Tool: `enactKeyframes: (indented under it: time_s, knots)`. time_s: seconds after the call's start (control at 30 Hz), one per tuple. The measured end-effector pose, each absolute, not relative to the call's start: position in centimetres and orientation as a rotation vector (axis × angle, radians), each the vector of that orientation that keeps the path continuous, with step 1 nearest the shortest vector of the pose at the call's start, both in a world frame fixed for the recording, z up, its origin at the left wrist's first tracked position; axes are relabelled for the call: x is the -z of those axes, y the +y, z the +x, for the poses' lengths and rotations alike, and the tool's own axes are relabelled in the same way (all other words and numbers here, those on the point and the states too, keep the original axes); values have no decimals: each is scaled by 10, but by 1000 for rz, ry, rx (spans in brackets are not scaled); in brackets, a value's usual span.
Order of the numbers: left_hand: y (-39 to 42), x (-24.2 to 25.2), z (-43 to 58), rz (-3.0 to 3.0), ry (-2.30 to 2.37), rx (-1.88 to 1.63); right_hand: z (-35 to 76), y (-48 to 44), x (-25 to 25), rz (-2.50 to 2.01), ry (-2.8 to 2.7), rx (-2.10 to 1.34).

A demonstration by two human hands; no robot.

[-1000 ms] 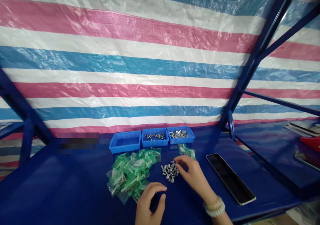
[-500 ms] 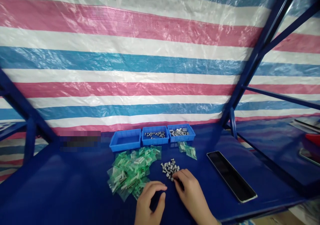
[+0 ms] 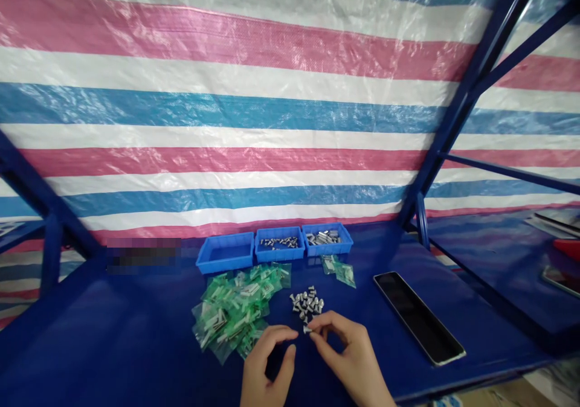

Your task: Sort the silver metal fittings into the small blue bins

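Observation:
My right hand (image 3: 348, 352) pinches a small silver metal part (image 3: 307, 330) between thumb and forefinger, just in front of a loose pile of the same metal parts (image 3: 307, 302) on the blue table. My left hand (image 3: 265, 365) is curled beside it, fingertips close to the right hand's, and holds something clear that I cannot make out. A heap of small green plastic bags (image 3: 233, 313) holding parts lies to the left of both hands.
Three blue bins stand at the back: an empty left bin (image 3: 225, 252), a middle bin (image 3: 280, 244) and a right bin (image 3: 327, 238) with metal parts. Two green bags (image 3: 339, 269) lie near them. A dark phone (image 3: 417, 318) lies at right. Blue frame posts (image 3: 446, 126) rise on both sides.
My right hand drew back from the far side of the metal pile to its near side and lifted one part toward the left hand. The left hand barely moved.

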State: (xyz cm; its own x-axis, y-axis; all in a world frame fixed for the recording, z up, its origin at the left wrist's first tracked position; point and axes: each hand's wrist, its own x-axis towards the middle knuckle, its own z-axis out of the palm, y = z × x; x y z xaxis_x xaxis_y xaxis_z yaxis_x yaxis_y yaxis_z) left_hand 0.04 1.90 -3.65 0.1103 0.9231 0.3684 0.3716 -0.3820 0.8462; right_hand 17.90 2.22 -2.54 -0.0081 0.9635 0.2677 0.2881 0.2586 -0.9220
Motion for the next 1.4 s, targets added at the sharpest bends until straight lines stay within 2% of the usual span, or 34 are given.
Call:
enactKeyframes:
  time_s: [0.3, 0.53, 0.7, 0.83, 1.03, 1.2, 1.4]
  knots:
    - [9, 27, 18, 1510, 1156, -1475, 169, 12, 7, -1147, -1450, -884]
    - [10, 25, 20, 1478, 1279, -1566, 157, 14, 22, -1039, -1255, -1187]
    - [12, 23, 14, 1620, 1280, -1530, 149, 14, 25, -811, -1094, -1488]
    - [16, 22, 8, 1926, 1187, -1465, 146, 15, 30, -719, -947, -1543]
    - [21, 43, 14, 1834, 1253, -1571, 156, 23, 19, -898, -1220, -1307]
    - [29, 52, 10, 1793, 1319, -1395, 175, 95, -21, -1072, -1710, -567]
    - [30, 53, 8, 1706, 1316, -1383, 184, 179, -38, -1211, -1850, -394]
